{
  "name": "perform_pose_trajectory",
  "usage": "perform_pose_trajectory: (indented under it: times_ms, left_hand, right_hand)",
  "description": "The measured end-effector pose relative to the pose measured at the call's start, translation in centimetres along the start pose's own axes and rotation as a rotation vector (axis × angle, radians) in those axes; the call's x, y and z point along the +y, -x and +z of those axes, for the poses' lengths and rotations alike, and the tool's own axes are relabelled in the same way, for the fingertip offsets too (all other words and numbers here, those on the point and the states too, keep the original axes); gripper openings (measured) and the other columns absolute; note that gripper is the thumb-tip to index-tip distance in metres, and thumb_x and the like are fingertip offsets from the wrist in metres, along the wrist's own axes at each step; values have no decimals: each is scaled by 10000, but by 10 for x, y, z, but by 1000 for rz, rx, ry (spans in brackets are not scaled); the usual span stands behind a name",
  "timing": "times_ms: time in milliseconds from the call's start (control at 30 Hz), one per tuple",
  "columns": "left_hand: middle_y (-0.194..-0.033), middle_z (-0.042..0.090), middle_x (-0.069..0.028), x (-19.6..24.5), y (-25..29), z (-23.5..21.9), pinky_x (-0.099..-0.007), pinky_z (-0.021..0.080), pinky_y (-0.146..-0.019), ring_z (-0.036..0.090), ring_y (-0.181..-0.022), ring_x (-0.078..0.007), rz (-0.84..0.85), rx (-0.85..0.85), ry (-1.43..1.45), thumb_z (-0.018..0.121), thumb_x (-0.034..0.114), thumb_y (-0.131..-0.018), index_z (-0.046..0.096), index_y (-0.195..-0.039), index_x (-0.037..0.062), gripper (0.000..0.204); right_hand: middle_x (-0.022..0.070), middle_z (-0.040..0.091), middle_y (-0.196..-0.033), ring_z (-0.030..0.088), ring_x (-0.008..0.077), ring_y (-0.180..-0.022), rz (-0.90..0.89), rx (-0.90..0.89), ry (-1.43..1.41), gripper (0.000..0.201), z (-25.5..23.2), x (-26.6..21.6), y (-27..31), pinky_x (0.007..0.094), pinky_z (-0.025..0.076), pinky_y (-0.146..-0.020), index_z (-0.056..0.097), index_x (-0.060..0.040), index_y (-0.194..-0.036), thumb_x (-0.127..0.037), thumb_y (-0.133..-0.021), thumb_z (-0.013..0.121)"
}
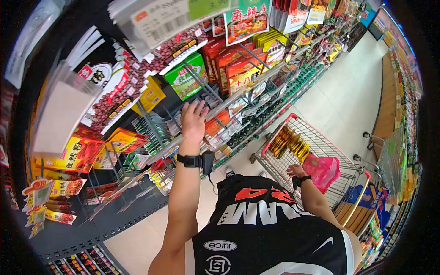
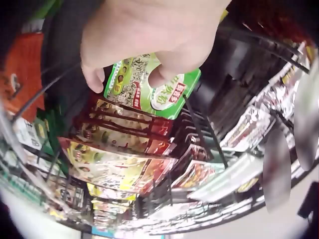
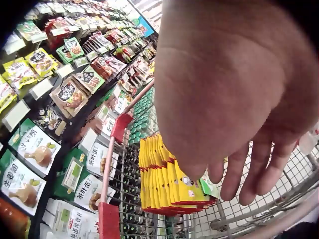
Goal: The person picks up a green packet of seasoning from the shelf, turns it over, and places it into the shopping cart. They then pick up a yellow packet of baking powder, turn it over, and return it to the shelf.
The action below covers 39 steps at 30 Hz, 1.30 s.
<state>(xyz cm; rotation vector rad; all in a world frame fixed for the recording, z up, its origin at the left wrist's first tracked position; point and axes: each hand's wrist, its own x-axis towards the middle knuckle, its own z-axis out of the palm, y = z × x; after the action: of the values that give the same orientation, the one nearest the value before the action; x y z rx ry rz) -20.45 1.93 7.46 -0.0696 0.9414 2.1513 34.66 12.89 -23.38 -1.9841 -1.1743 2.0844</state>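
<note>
My left hand (image 1: 192, 121) reaches in among the shelf hooks with its fingers extended. Just beyond it in the head view hangs a green packet (image 1: 185, 75). From the left wrist, the left hand (image 2: 154, 37) overlaps the top of that green packet (image 2: 174, 102), thumb before its face and a fingertip by its left edge. Over the shopping cart (image 1: 338, 152) is my right hand (image 1: 298, 172), fingers loose and holding nothing. Seen from the right wrist, the right hand (image 3: 239, 99) is above a row of yellow packets (image 3: 169, 184) in the cart.
A pink plastic bag (image 1: 323, 172) lies in the cart beside the yellow packets. Red packets (image 1: 243, 68) hang right of the green one, on metal hooks. A large price tag (image 1: 160, 23) sticks out close to the camera. Pale floor (image 1: 339, 91) runs along the aisle.
</note>
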Motion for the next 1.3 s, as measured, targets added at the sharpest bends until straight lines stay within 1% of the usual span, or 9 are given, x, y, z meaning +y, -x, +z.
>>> perform_pose_trajectory:
  times_ms: [167, 333, 433, 600, 733, 833, 1033, 1133, 1300]
  left_hand:
    - [-1182, 596, -89, 3, -37, -12, -451, 405, -1037, 512, -1260, -280, -48, -144, 162, 575, 99, -943, 582, -1051, 57, 116]
    - [-1335, 557, -112, -1, -15, -4, -426, 348, -1097, 434, -1358, -254, -47, -89, 65, 379, 231, -1038, 516, -1225, 18, 315]
    - [-1364, 537, -99, -1, 7, 6, -429, 293, -1133, 387, -1390, -238, -43, 30, 76, 378, 285, -1046, 461, -1287, 17, 370]
    - [-1216, 585, -20, -7, 36, 2, -341, 391, -893, 523, -1193, -190, 35, 2, 18, 524, 348, -992, 519, -1259, 138, 340]
    - [-1166, 650, -88, -5, 36, 1, -351, 455, -775, 633, -1043, -262, 111, -96, -140, 595, 308, -966, 525, -1217, 80, 347]
    - [-1139, 668, -120, -8, 38, 1, -353, 465, -757, 650, -1036, -283, 254, -125, -329, 559, 247, -969, 533, -1217, 65, 309]
    - [-979, 619, -95, -10, 81, 34, -341, 465, -751, 605, -888, -221, 352, -40, -235, 538, 252, -981, 555, -1139, 20, 282]
    - [-916, 536, -79, -16, 114, 42, -340, 447, -784, 544, -867, -194, 398, 10, -250, 560, 284, -987, 522, -1075, 17, 284]
    - [-892, 611, -89, -31, 148, 25, -328, 491, -723, 582, -772, -187, 446, 17, -301, 580, 223, -971, 569, -1022, 15, 214]
  right_hand:
    - [161, 666, -1003, 674, 266, -752, -105, 5, 19, 333, 18, -22, -2, 346, 530, -561, 540, 13, -1197, -229, -970, 554]
    - [176, 690, -1007, 675, 239, -755, -117, -23, -4, 387, 22, -18, -2, 343, 535, -578, 535, 64, -1224, -229, -972, 553]
    - [182, 687, -1037, 681, 265, -758, -63, -18, 15, 385, 16, -2, -1, 341, 543, -594, 539, 61, -1236, -217, -970, 543]
    - [186, 681, -1055, 683, 292, -765, 10, -24, -108, 369, -6, 21, -1, 354, 543, -601, 550, 53, -1221, -210, -962, 536]
    - [210, 666, -1096, 682, 302, -812, 17, -72, -157, 368, -20, 27, 6, 358, 544, -626, 544, 49, -1230, -209, -968, 522]
    - [202, 672, -1048, 681, 302, -796, -9, -80, -106, 384, -34, 38, -9, 368, 543, -613, 525, 56, -1228, -236, -982, 496]
    - [198, 665, -1100, 684, 296, -867, -68, -73, -20, 412, -44, 26, -5, 361, 547, -643, 514, 84, -1240, -233, -976, 518]
    - [177, 669, -1087, 682, 268, -855, -83, -189, -116, 389, -58, 31, -13, 331, 536, -621, 529, 63, -1222, -227, -962, 541]
    - [118, 686, -1030, 673, 215, -820, -121, -130, 2, 335, -60, 11, 2, 299, 522, -645, 569, -18, -1191, -270, -971, 539]
